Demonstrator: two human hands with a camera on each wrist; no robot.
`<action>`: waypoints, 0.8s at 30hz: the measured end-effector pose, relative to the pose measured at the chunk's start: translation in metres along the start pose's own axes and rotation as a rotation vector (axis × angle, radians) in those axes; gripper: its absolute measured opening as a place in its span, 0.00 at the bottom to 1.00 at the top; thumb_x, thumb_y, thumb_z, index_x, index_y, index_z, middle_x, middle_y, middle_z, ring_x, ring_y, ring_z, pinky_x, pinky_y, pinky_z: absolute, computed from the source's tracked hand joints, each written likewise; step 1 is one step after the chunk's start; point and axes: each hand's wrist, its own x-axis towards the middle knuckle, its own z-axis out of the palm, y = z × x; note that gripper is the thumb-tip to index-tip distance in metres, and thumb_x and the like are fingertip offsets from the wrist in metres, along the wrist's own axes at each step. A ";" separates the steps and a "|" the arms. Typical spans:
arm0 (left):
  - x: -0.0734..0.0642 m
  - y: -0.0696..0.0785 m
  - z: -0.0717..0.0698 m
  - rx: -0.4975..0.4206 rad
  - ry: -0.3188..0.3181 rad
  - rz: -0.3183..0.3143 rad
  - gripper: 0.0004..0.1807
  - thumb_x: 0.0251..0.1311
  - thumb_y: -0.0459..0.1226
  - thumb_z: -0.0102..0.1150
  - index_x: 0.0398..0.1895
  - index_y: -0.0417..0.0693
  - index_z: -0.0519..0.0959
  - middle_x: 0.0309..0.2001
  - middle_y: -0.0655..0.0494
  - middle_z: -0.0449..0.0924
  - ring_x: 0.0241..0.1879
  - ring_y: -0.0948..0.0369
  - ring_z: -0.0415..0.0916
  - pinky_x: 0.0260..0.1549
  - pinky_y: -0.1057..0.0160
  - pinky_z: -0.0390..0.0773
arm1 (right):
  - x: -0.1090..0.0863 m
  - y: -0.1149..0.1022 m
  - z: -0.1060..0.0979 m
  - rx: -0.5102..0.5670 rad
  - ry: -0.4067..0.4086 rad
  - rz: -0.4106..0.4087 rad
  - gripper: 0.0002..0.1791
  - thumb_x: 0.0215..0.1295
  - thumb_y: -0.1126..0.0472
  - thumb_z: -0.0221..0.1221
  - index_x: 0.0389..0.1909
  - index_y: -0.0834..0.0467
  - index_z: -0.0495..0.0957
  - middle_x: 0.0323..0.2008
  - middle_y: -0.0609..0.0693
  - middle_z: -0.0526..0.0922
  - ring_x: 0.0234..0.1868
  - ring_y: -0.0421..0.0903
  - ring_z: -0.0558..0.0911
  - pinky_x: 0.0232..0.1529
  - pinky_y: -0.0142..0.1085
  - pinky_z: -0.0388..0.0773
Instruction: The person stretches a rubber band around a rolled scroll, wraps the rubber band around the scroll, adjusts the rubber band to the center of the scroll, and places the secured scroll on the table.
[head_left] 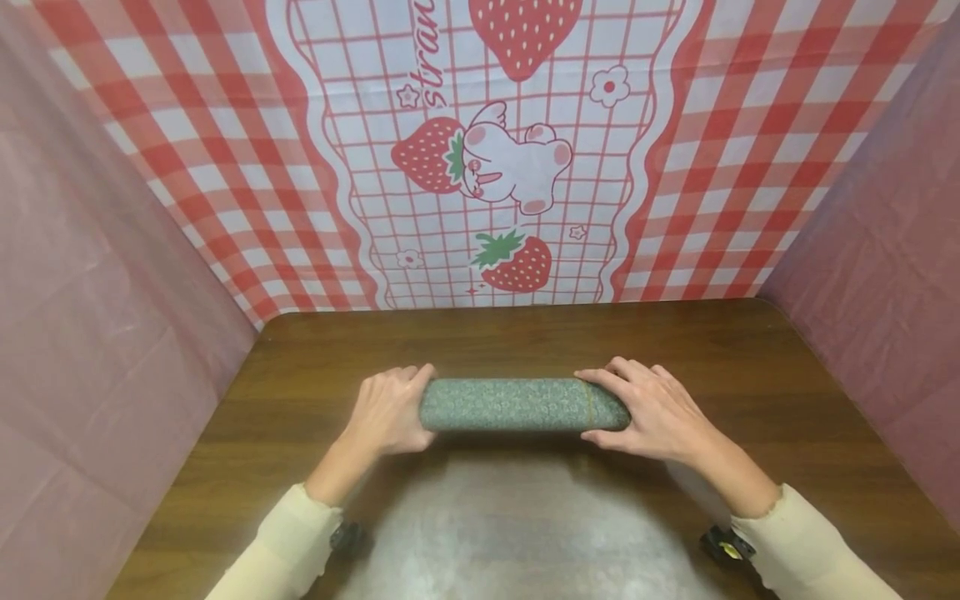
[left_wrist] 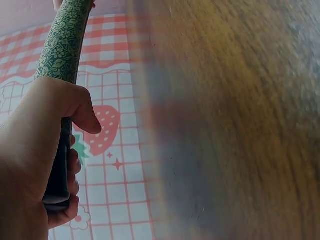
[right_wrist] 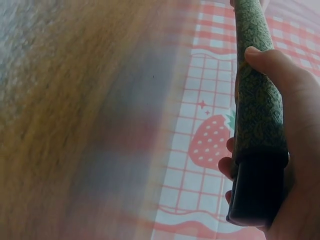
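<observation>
A green floral folded umbrella [head_left: 506, 405] with black ends is held level, crosswise over the wooden table, between both hands. My left hand [head_left: 387, 412] grips its left end; in the left wrist view the fingers curl round the black part [left_wrist: 59, 172], with the thumb pointing off to the side. My right hand [head_left: 651, 408] holds the right end, thumb on the near side and fingers over the far side. In the right wrist view, the thumb lies on the floral cloth [right_wrist: 257, 95] and the black end [right_wrist: 257, 187] sits by the palm. A thin yellowish band crosses the cloth near the right hand.
The brown wooden table [head_left: 300, 367] has a bright glare on its near part. Behind it hangs a red-and-white checked cloth [head_left: 225, 167] with strawberry prints. Pink curtains [head_left: 97, 292] flank both sides. Dark wrist devices [head_left: 726, 543] show below the cream sleeves.
</observation>
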 end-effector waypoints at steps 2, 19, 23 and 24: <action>0.000 0.000 0.000 0.003 -0.001 0.001 0.35 0.31 0.51 0.84 0.47 0.53 0.81 0.30 0.56 0.86 0.26 0.56 0.81 0.22 0.57 0.79 | 0.000 -0.001 0.001 -0.002 0.000 0.009 0.45 0.46 0.32 0.80 0.68 0.43 0.86 0.45 0.48 0.85 0.36 0.41 0.79 0.38 0.36 0.68; -0.002 -0.002 -0.006 0.003 -0.024 -0.019 0.36 0.31 0.52 0.85 0.48 0.53 0.82 0.32 0.56 0.87 0.27 0.55 0.82 0.22 0.57 0.80 | 0.003 -0.005 -0.005 0.110 0.019 -0.005 0.37 0.55 0.39 0.78 0.67 0.42 0.85 0.48 0.44 0.85 0.42 0.40 0.80 0.43 0.39 0.72; -0.002 -0.001 -0.007 0.017 -0.009 0.002 0.36 0.31 0.51 0.85 0.48 0.53 0.81 0.32 0.55 0.88 0.28 0.55 0.83 0.21 0.56 0.79 | 0.000 -0.007 -0.001 0.108 0.014 0.007 0.37 0.55 0.37 0.79 0.67 0.41 0.86 0.46 0.44 0.83 0.38 0.38 0.76 0.40 0.35 0.71; -0.002 -0.001 -0.007 0.018 -0.008 0.002 0.36 0.31 0.51 0.85 0.48 0.53 0.81 0.32 0.55 0.88 0.28 0.55 0.83 0.21 0.56 0.80 | 0.000 -0.008 0.000 0.111 0.014 0.013 0.37 0.55 0.37 0.79 0.67 0.41 0.87 0.45 0.43 0.83 0.38 0.37 0.76 0.39 0.35 0.71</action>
